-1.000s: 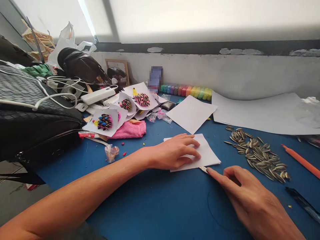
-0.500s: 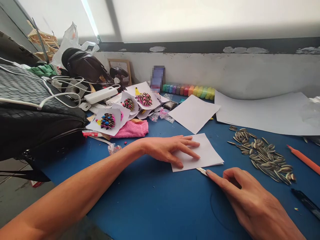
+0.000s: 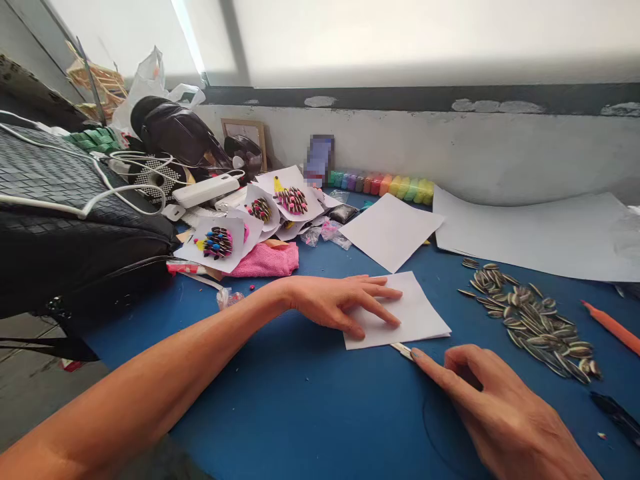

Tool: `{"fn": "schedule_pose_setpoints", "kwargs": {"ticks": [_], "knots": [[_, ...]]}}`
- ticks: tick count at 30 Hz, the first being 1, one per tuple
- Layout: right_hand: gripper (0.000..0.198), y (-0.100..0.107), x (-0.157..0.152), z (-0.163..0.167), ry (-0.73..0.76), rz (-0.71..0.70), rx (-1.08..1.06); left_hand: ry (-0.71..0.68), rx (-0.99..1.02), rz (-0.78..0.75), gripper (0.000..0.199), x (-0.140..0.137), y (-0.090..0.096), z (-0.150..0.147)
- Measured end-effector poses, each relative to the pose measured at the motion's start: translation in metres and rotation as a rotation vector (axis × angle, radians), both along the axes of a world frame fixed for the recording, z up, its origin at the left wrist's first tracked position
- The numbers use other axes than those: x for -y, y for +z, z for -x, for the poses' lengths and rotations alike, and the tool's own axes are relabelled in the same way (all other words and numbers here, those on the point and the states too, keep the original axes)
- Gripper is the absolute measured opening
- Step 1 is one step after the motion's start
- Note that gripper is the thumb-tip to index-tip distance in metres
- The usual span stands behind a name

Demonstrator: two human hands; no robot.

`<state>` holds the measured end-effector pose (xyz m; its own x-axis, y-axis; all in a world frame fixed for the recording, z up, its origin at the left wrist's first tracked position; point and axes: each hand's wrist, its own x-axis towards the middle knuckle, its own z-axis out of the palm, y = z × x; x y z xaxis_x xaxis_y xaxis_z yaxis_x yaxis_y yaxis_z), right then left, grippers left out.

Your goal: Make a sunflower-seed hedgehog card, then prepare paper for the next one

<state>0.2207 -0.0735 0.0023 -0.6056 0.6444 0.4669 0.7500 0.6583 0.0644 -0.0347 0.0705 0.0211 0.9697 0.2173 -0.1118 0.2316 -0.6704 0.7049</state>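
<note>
My left hand [image 3: 345, 303] lies flat with its fingers spread on a folded sheet of white paper [image 3: 423, 313], pressing it to the blue table. In my right hand [image 3: 495, 400] is a slim pale knife-like blade [image 3: 401, 351], the index finger stretched along it. Its tip meets the near edge of the folded paper and seems to go in between or under the layers; the rest of the tool is hidden by the hand. Just beyond the folded sheet lies another white square of paper [image 3: 393, 230].
Striped sunflower seeds [image 3: 540, 327] are heaped at right, near an orange pen [image 3: 613, 327] and a black marker [image 3: 617, 417]. Large white paper [image 3: 530, 233] lies behind. Seed-decorated paper cards [image 3: 217, 241], a pink towel [image 3: 265, 259] and a black bag [image 3: 75, 260] occupy the left.
The right hand has drawn the blade slightly left along the paper's near edge. My left hand stays in place on the paper. The whole view has shifted a little.
</note>
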Motion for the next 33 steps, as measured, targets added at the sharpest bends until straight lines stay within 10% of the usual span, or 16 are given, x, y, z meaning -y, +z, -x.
{"fn": "schedule_pose_setpoints", "kwargs": {"ticks": [33], "knots": [[0.049,0.0,-0.009,0.017,0.08,0.038,-0.028,-0.027,-0.044,-0.006,0.057,-0.001,0.008,0.0]]}}
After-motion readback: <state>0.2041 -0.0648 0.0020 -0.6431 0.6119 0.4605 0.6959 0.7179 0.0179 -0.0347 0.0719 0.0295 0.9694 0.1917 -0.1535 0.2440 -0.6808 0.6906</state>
